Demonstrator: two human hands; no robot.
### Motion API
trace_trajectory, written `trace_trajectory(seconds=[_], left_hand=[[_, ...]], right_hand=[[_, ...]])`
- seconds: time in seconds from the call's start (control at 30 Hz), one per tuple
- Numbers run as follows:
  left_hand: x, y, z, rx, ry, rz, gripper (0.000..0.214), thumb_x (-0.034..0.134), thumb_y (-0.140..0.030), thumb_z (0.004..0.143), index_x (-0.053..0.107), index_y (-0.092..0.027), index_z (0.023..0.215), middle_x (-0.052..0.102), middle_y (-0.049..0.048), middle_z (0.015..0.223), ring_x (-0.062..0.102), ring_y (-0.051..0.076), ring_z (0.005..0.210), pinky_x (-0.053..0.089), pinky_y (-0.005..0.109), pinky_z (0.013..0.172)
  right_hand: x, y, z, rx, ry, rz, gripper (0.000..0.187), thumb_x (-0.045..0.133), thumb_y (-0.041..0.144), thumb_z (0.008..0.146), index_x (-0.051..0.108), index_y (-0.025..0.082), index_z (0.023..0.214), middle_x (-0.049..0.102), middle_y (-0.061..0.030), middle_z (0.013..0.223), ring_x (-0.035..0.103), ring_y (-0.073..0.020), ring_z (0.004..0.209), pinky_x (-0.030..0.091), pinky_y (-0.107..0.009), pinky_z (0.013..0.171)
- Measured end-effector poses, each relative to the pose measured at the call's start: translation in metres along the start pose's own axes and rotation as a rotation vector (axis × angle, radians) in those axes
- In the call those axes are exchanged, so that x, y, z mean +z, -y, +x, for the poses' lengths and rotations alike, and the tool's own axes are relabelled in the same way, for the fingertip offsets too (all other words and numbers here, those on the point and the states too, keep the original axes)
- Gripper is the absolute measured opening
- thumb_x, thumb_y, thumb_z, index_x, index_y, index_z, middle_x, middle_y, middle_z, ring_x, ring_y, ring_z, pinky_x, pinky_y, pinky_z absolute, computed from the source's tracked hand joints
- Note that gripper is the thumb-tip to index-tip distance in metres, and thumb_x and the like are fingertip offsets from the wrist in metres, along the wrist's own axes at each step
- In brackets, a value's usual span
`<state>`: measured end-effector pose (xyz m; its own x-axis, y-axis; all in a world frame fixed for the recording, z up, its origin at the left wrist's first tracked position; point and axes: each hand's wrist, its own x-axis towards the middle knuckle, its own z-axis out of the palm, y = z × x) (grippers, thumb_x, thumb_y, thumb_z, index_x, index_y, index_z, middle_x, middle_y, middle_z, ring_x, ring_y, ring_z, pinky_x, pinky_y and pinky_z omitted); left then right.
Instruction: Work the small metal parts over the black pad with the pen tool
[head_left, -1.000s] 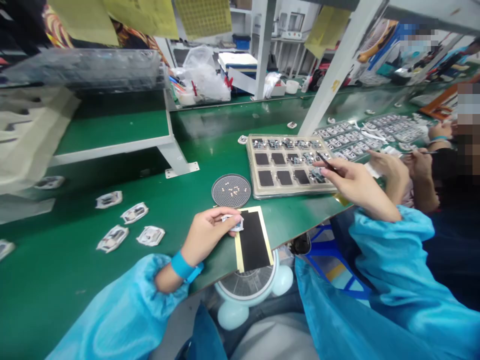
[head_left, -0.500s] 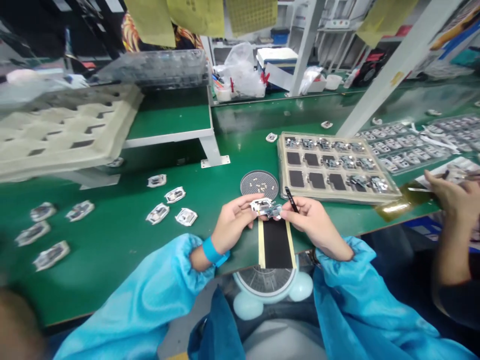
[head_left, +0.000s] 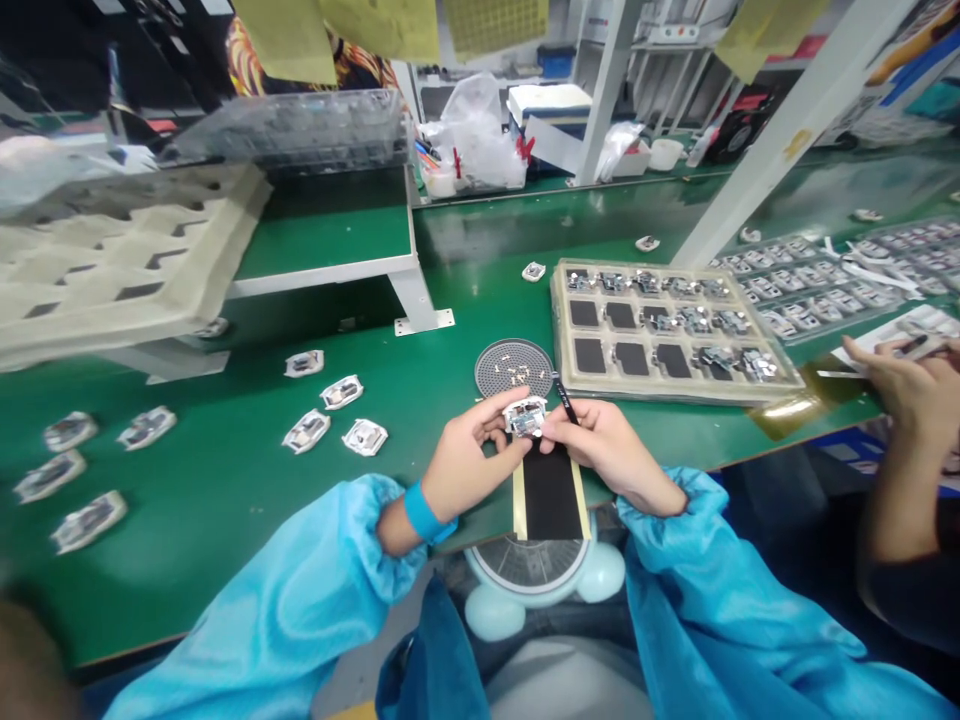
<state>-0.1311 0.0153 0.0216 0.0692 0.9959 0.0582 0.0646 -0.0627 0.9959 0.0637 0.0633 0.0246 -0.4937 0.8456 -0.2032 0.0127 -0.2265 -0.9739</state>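
Holding a small white casing [head_left: 524,405] just above the near edge of the green table [head_left: 427,378], with a green-grey board [head_left: 527,425] in or against its face; can't tell how fully seated. Clasping the casing's left side with the left hand [head_left: 471,455], thumb and fingers closed in; pinching at the opposite side with the right hand [head_left: 607,450], a slim black tool [head_left: 565,402] lodged in the same grip. In hand, judging by the hold: probably the lining-up of board and casing. Called for next, likely: a steady left grip and light right-hand pressure. Below, at the table's near edge, a black mat [head_left: 553,490]; just beyond, a perforated dish [head_left: 487,372] beside the near left corner of a compartmented tray [head_left: 675,393]; toward the table's left end, loose white casings [head_left: 364,436]; along the near edge to the right, another person's hand [head_left: 911,390].
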Motion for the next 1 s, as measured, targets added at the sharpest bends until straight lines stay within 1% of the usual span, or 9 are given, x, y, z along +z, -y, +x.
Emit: trace_trajectory(seconds=[0.07,0.2,0.4,0.5,0.57,0.67,0.73,0.83,1.0], left_hand=[[0.0,0.0,0.0,0.007,0.003,-0.001,0.06,0.075,-0.02,0.08,0.061,-0.013,0.138,0.073,0.0113,0.105,0.061,0.013,0.072,0.049,0.024,0.062],[0.001,0.002,-0.001,0.025,-0.003,0.035,0.055,0.075,-0.024,0.084,0.063,-0.015,0.137,0.074,0.0116,0.111,0.064,0.015,0.076,0.051,0.025,0.064],[-0.001,0.001,-0.003,0.139,-0.048,0.267,0.048,0.073,-0.026,0.087,0.067,-0.021,0.134,0.074,0.0063,0.111,0.059,0.011,0.068,0.053,0.026,0.071],[-0.002,-0.001,-0.004,0.163,-0.067,0.324,0.044,0.073,-0.028,0.089,0.07,-0.021,0.132,0.076,0.0057,0.108,0.06,0.012,0.069,0.054,0.027,0.072],[-0.002,-0.002,-0.004,0.15,-0.084,0.321,0.043,0.074,-0.028,0.088,0.072,-0.021,0.13,0.077,0.0056,0.104,0.063,0.013,0.07,0.056,0.028,0.074],[-0.001,-0.002,-0.002,0.04,-0.077,0.098,0.047,0.079,-0.03,0.084,0.072,-0.02,0.129,0.078,0.0074,0.108,0.072,0.019,0.087,0.06,0.031,0.084],[0.0,-0.002,-0.001,-0.057,-0.041,-0.125,0.051,0.082,-0.03,0.08,0.072,-0.018,0.128,0.078,0.0097,0.115,0.074,0.023,0.1,0.061,0.034,0.091],[0.001,-0.003,0.001,-0.135,0.0,-0.307,0.054,0.086,-0.027,0.076,0.072,-0.015,0.127,0.077,0.0119,0.117,0.076,0.024,0.1,0.062,0.036,0.093],[0.0,-0.003,0.001,-0.12,0.0,-0.355,0.054,0.088,-0.023,0.073,0.073,-0.016,0.124,0.076,0.012,0.119,0.076,0.025,0.104,0.063,0.036,0.094]], right_hand=[[-0.001,-0.001,0.0,0.003,-0.013,0.005,0.019,0.076,0.036,0.083,0.073,0.017,0.077,0.072,-0.0011,0.07,0.037,-0.0049,0.044,0.022,-0.022,0.043],[-0.001,-0.004,0.001,0.029,-0.015,0.021,0.023,0.077,0.039,0.082,0.073,0.017,0.077,0.071,-0.0016,0.068,0.034,-0.0046,0.043,0.017,-0.023,0.042],[-0.001,-0.005,0.001,0.046,-0.011,0.049,0.025,0.077,0.041,0.082,0.072,0.017,0.076,0.07,-0.0005,0.066,0.029,-0.0042,0.042,0.014,-0.024,0.042],[0.001,-0.002,0.0,0.029,-0.001,0.035,0.025,0.075,0.04,0.083,0.071,0.017,0.075,0.07,-0.0009,0.067,0.034,-0.0052,0.043,0.02,-0.023,0.043],[0.002,0.0,0.0,-0.014,-0.002,0.003,0.023,0.074,0.038,0.084,0.069,0.018,0.075,0.07,-0.0016,0.071,0.044,-0.0077,0.05,0.031,-0.023,0.047],[0.006,0.0,0.0,-0.145,-0.107,-0.047,0.019,0.079,0.032,0.079,0.066,0.02,0.085,0.068,0.0001,0.079,0.057,-0.0117,0.067,0.045,-0.025,0.062],[0.009,0.0,0.0,-0.206,-0.163,-0.044,0.029,0.082,0.027,0.075,0.063,0.021,0.096,0.066,0.0013,0.085,0.06,-0.0124,0.073,0.049,-0.026,0.069],[0.011,0.0,0.001,-0.21,-0.114,-0.005,0.035,0.082,0.027,0.075,0.061,0.023,0.103,0.066,0.0005,0.091,0.062,-0.0133,0.074,0.052,-0.028,0.07],[0.011,-0.001,0.002,-0.253,-0.062,0.05,0.032,0.081,0.034,0.078,0.062,0.023,0.101,0.067,-0.0009,0.092,0.066,-0.0166,0.085,0.057,-0.031,0.08]])
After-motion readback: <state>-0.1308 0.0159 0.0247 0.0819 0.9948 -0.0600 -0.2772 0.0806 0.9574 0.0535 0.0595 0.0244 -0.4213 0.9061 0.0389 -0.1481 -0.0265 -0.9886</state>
